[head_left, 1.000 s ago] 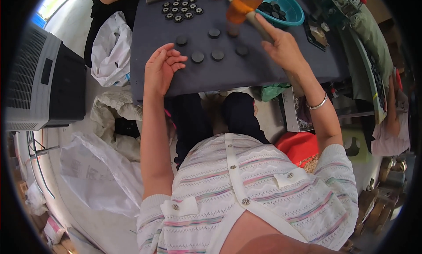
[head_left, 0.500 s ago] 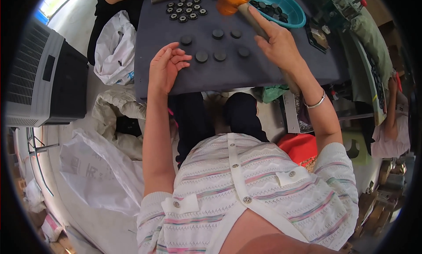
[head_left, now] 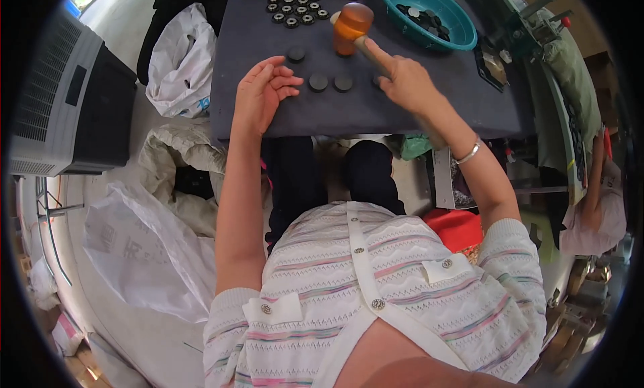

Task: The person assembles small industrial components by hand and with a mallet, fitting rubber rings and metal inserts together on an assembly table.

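The right hand (head_left: 402, 83) is gripping the mallet (head_left: 351, 27) by its handle, head standing on the grey table (head_left: 416, 109) just above three dark discs (head_left: 330, 83). The left hand (head_left: 260, 96) is lying open, empty, beside them. A teal basket (head_left: 429, 16) is sitting near.

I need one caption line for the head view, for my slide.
Seated person's right hand holds an orange mallet above dark discs on a grey table; left hand rests open beside them.

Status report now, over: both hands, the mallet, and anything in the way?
Right hand grips orange mallet, head above table. Left hand open, resting beside dark discs. Teal basket of discs close right of mallet.
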Action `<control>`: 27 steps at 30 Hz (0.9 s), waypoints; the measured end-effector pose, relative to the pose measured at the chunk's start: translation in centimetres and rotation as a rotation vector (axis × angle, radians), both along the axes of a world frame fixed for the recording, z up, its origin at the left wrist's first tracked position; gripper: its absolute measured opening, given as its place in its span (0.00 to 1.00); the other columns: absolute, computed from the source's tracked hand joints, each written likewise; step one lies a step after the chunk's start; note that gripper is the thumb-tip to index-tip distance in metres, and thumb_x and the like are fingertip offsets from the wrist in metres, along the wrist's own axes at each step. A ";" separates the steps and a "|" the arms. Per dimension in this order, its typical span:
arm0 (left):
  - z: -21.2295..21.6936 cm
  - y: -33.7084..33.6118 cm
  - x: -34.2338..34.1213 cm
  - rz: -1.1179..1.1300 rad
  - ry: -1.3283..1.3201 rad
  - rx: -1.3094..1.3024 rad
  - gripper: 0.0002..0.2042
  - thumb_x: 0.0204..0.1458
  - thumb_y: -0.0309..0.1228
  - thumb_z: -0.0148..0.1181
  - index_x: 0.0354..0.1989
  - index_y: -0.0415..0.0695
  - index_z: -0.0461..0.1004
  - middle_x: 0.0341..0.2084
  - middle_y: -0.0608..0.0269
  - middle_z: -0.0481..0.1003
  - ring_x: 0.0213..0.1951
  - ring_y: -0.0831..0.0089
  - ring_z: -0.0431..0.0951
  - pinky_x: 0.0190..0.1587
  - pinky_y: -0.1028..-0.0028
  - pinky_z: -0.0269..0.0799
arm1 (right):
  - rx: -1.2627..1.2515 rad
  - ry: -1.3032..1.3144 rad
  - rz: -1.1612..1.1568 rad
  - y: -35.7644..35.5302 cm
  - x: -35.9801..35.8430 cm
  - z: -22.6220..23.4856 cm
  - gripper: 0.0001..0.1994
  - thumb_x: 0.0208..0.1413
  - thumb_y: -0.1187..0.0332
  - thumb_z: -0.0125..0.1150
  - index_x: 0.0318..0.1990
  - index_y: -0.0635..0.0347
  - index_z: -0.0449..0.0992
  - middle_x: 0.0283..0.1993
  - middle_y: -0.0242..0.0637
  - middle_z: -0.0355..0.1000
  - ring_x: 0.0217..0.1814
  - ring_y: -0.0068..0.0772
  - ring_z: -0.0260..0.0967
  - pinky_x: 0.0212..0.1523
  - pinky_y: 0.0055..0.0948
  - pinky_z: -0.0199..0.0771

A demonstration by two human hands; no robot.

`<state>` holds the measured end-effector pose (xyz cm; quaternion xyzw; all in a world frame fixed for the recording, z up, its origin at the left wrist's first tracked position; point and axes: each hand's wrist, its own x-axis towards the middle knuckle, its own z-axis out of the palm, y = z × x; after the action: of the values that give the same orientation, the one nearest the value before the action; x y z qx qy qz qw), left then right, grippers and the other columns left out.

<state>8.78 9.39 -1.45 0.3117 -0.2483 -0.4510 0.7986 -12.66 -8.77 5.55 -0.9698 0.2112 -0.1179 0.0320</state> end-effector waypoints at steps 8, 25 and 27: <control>-1.0 -0.2 0.4 0.008 0.027 0.001 0.13 0.61 0.29 0.43 0.48 0.33 0.65 0.33 0.52 0.73 0.37 0.57 0.78 0.37 0.65 0.76 | 0.138 -0.228 0.127 2.3 -2.9 3.8 0.36 0.44 0.73 0.57 0.64 0.38 0.57 0.30 0.46 0.69 0.33 0.49 0.69 0.36 0.41 0.69; -0.4 0.0 0.2 0.023 -0.012 -0.028 0.12 0.61 0.29 0.43 0.47 0.34 0.67 0.32 0.52 0.73 0.37 0.57 0.78 0.37 0.65 0.76 | 0.193 -0.057 0.119 5.2 -4.4 1.4 0.38 0.43 0.74 0.59 0.65 0.39 0.55 0.29 0.46 0.68 0.31 0.50 0.68 0.35 0.41 0.69; -0.2 -0.3 -0.1 0.055 0.019 0.053 0.13 0.61 0.29 0.43 0.46 0.34 0.67 0.31 0.54 0.73 0.34 0.59 0.78 0.35 0.66 0.75 | 0.196 0.009 0.131 4.2 -4.1 1.1 0.38 0.43 0.78 0.58 0.65 0.40 0.56 0.37 0.47 0.71 0.35 0.48 0.69 0.38 0.34 0.69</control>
<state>8.71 9.12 -1.63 0.3349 -0.2200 -0.4382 0.8046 -16.71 -4.57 6.65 -0.9742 0.1580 -0.0898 0.1335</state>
